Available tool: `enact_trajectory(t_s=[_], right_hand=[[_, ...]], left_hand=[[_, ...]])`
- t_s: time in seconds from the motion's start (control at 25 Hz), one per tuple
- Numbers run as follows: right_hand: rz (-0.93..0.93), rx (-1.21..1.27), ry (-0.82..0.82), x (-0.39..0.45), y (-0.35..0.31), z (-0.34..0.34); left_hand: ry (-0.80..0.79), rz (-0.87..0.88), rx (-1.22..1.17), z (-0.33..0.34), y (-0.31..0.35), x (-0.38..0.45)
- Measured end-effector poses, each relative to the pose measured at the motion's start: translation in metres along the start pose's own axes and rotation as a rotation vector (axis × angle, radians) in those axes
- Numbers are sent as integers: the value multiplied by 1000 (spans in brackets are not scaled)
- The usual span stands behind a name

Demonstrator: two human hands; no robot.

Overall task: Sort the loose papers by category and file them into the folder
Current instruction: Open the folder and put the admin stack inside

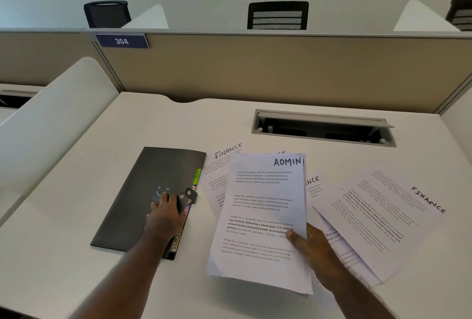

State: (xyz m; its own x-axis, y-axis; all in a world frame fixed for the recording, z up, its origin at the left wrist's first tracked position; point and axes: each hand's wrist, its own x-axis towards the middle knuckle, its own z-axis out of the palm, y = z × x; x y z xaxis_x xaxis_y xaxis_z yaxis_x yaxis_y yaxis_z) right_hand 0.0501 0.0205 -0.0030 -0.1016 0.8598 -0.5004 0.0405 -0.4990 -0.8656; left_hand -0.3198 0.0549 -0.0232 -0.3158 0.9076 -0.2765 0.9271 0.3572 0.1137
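The left hand (163, 216) rests on the closed dark folder (143, 198), fingers spread lightly by its clasp. The right hand (313, 247) pinches a sheet headed ADMIN (263, 216), thumb on top, lifting it just right of the folder. More loose papers (383, 216), several headed FINANCE, lie fanned on the white tabletop (76, 267) beneath and to the right.

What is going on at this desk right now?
A person is sorting papers. The right hand holds up the ADMIN sheets, while the left hand rests on the closed dark folder by its clasp. Several FINANCE sheets lie loose on the desk, not yet filed.
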Motion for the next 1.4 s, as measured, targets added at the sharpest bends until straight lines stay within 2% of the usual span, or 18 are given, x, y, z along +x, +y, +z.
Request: enact_trajectory(t_s=[0.24, 0.48, 0.68, 0.92, 1.2, 1.4], right_hand=[[-12, -8, 0, 2, -4, -1], [-3, -35, -9, 8, -5, 7], [-1, -45, -20, 11, -10, 14], [-15, -43, -43, 14, -18, 25], [-72, -77, -223, 35, -51, 85], [-108, -234, -177, 56, -67, 141]], left_hand=[[157, 141, 55, -31, 12, -6], [218, -18, 3, -71, 4, -8], [205, -15, 118, -78, 1, -19], [271, -18, 82, -76, 2, -23], [251, 57, -94, -79, -7, -23], [178, 98, -149, -79, -23, -16]])
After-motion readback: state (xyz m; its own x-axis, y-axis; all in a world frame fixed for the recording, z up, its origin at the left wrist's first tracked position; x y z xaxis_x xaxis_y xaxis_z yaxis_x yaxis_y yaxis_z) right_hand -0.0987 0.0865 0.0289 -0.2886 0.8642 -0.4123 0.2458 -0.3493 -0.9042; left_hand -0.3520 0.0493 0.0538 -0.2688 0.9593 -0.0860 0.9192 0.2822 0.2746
